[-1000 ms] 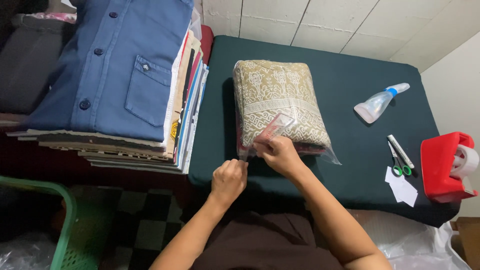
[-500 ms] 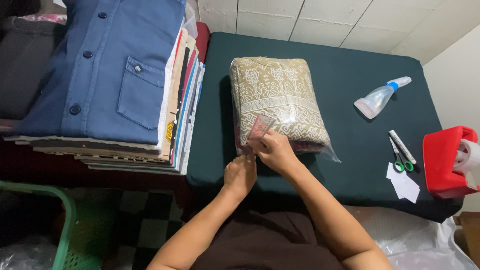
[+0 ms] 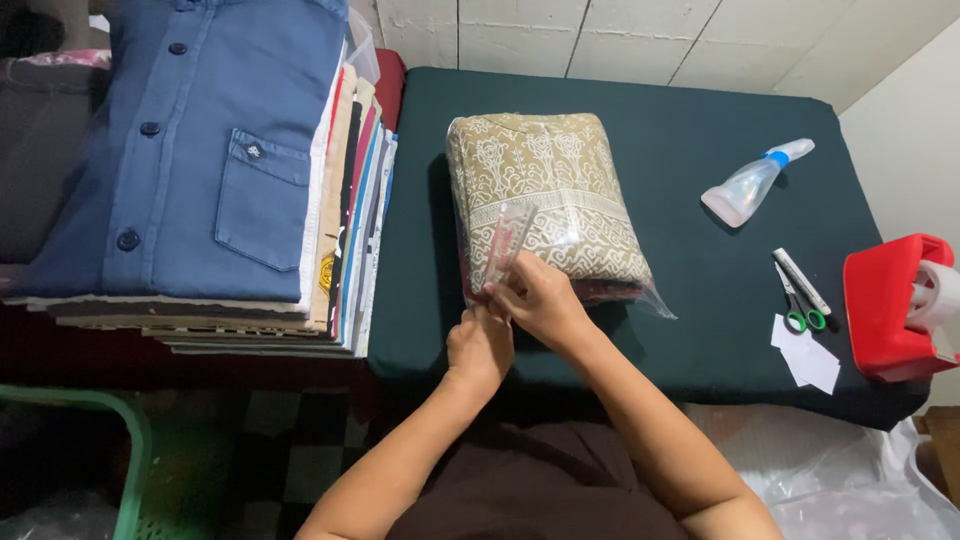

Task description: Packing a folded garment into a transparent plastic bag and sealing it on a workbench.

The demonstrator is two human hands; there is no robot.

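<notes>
A folded beige patterned cloth in a clear plastic bag (image 3: pixel 550 195) lies on the dark green table (image 3: pixel 670 110). My right hand (image 3: pixel 540 300) pinches the bag's open flap at its near left corner, with a strip of plastic lifted above the fingers. My left hand (image 3: pixel 480 348) sits just below and left of it, fingertips touching the same edge of the bag. Both hands are at the table's near edge.
A tall stack of folded garments topped by a blue shirt (image 3: pixel 200 150) stands at the left. A squeeze bottle (image 3: pixel 750 185), scissors (image 3: pixel 795 300), a marker (image 3: pixel 802 280), white paper slips (image 3: pixel 805 360) and a red tape dispenser (image 3: pixel 895 305) lie at the right. A green basket (image 3: pixel 125 450) sits at lower left.
My left hand has come up from below the table edge to the bag's near corner beside my right hand. The right hand stays on the flap.
</notes>
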